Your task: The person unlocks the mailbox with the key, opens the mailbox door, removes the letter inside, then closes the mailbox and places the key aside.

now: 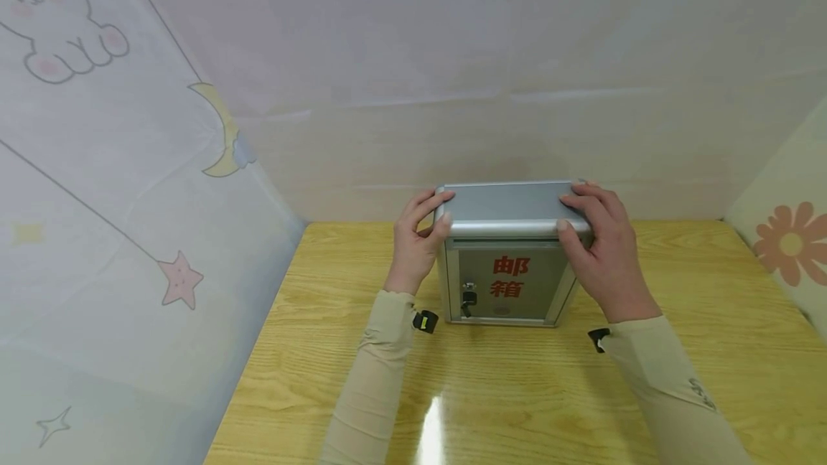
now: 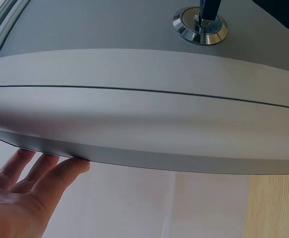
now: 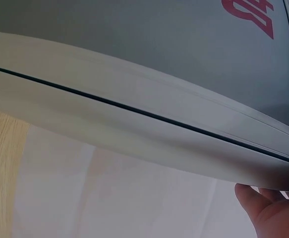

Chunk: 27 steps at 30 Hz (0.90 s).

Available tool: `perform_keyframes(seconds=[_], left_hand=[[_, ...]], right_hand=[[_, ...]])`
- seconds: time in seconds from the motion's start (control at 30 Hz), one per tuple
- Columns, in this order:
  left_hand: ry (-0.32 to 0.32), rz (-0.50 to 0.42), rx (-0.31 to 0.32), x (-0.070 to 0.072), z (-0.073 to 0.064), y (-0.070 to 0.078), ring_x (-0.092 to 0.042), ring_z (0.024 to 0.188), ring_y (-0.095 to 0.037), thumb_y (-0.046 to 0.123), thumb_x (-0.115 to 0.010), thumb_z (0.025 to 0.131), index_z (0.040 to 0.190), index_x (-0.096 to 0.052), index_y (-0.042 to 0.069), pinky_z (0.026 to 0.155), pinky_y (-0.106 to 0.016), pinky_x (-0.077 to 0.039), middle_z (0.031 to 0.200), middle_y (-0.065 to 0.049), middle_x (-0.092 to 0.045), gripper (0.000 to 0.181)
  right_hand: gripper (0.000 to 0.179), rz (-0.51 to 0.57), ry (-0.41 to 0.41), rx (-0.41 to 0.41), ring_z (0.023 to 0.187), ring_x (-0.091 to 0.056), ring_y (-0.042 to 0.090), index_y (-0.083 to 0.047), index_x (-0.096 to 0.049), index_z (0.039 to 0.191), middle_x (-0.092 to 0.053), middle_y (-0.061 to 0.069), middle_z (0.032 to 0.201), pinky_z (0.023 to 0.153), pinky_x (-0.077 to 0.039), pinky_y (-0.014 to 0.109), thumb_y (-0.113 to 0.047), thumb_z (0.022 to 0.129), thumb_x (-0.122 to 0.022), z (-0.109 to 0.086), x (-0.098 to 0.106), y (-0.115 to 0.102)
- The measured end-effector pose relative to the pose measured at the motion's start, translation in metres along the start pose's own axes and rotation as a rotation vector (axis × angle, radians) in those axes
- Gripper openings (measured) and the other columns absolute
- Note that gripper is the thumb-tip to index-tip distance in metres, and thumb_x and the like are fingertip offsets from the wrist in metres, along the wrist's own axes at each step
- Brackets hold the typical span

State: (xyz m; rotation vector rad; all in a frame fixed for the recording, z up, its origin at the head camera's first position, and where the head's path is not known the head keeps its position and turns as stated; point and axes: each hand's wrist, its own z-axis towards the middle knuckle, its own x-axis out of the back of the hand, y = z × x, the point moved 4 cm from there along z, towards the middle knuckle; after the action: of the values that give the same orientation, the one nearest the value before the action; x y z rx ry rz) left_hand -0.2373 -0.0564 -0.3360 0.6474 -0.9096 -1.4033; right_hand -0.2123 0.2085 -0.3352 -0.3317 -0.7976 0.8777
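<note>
While the left hand [image 1: 415,244] and right hand [image 1: 607,257] grip opposite top ends of the silver-grey rectangular metal box [image 1: 510,203], it stands upright on the yellow wood-grain counter [image 1: 504,393], red lettering [image 1: 510,276] facing the person. The hands are well apart, thumbs along the front edge. Sound practice, as judged, calls for even pressure at both ends, keeping clear of the black-headed key [image 1: 469,298] in its round chrome lock [image 2: 216,30]. Not verifiable: the box's rear and whether its base sits flat; some fingertips are concealed in the right wrist view.
</note>
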Motion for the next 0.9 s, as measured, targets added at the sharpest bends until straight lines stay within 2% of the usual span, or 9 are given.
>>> perform_keyframes(seconds=[0.27, 0.33, 0.5, 0.63, 0.7, 0.8, 0.9], left_hand=[[0.007, -0.010, -0.012, -0.001, 0.001, -0.001, -0.046, 0.122, -0.029, 0.016, -0.058, 0.095, 0.125, -0.061, -0.001, 0.087, -0.045, -0.049, 0.136, -0.023, -0.044, 0.035], [0.010, -0.009, -0.007, -0.001, 0.001, -0.001, -0.046, 0.122, -0.030, 0.016, -0.058, 0.094, 0.125, -0.061, -0.001, 0.086, -0.043, -0.050, 0.136, -0.023, -0.044, 0.036], [0.012, -0.008, -0.003, -0.001, 0.001, -0.002, -0.046, 0.122, -0.029, 0.016, -0.058, 0.094, 0.125, -0.062, 0.000, 0.087, -0.041, -0.050, 0.137, -0.022, -0.044, 0.035], [0.012, -0.004, -0.007, -0.001, 0.000, -0.002, -0.046, 0.123, -0.028, 0.013, -0.058, 0.094, 0.125, -0.062, 0.000, 0.087, -0.041, -0.050, 0.137, -0.022, -0.044, 0.034], [0.014, -0.003, -0.008, -0.001, 0.000, -0.002, -0.046, 0.122, -0.028, 0.012, -0.058, 0.093, 0.124, -0.062, 0.000, 0.087, -0.041, -0.050, 0.137, -0.022, -0.044, 0.034], [0.018, -0.004, -0.009, -0.001, 0.000, -0.001, -0.046, 0.122, -0.029, 0.011, -0.058, 0.093, 0.124, -0.062, -0.001, 0.087, -0.042, -0.050, 0.137, -0.022, -0.044, 0.033], [0.025, -0.004, -0.003, -0.001, -0.001, -0.001, -0.046, 0.122, -0.029, 0.011, -0.058, 0.093, 0.124, -0.062, 0.000, 0.087, -0.042, -0.050, 0.137, -0.022, -0.044, 0.034]], right_hand=[[0.037, -0.023, -0.051, -0.013, 0.136, -0.031, 0.027, -0.006, -0.058, 0.128, -0.042, 0.009, 0.143, 0.108, -0.027, 0.048, -0.018, 0.094, -0.058, -0.002, 0.002, -0.006], [0.037, -0.047, -0.047, 0.005, 0.136, -0.031, 0.029, -0.005, -0.058, 0.128, -0.041, 0.010, 0.144, 0.107, -0.027, 0.049, -0.018, 0.094, -0.058, -0.004, 0.003, -0.011], [0.036, -0.068, 0.060, 0.140, 0.130, -0.035, 0.037, 0.002, -0.063, 0.115, -0.046, 0.018, 0.136, 0.106, -0.026, 0.048, -0.025, 0.092, -0.056, -0.014, 0.004, -0.031], [0.040, -0.052, 0.170, 0.249, 0.112, -0.045, 0.041, 0.004, -0.066, 0.102, -0.055, 0.022, 0.121, 0.098, -0.032, 0.041, -0.031, 0.093, -0.051, -0.028, 0.001, -0.052], [0.038, -0.042, 0.196, 0.302, 0.101, -0.050, 0.040, 0.004, -0.068, 0.097, -0.059, 0.022, 0.111, 0.093, -0.034, 0.037, -0.030, 0.093, -0.050, -0.036, -0.004, -0.061], [0.034, -0.043, 0.165, 0.366, 0.090, -0.054, 0.036, 0.002, -0.069, 0.091, -0.063, 0.017, 0.098, 0.086, -0.037, 0.036, -0.025, 0.093, -0.050, -0.048, -0.018, -0.070], [0.029, -0.082, 0.056, 0.376, 0.086, -0.057, 0.030, -0.001, -0.069, 0.090, -0.064, 0.010, 0.093, 0.081, -0.040, 0.040, -0.023, 0.093, -0.049, -0.059, -0.037, -0.071]])
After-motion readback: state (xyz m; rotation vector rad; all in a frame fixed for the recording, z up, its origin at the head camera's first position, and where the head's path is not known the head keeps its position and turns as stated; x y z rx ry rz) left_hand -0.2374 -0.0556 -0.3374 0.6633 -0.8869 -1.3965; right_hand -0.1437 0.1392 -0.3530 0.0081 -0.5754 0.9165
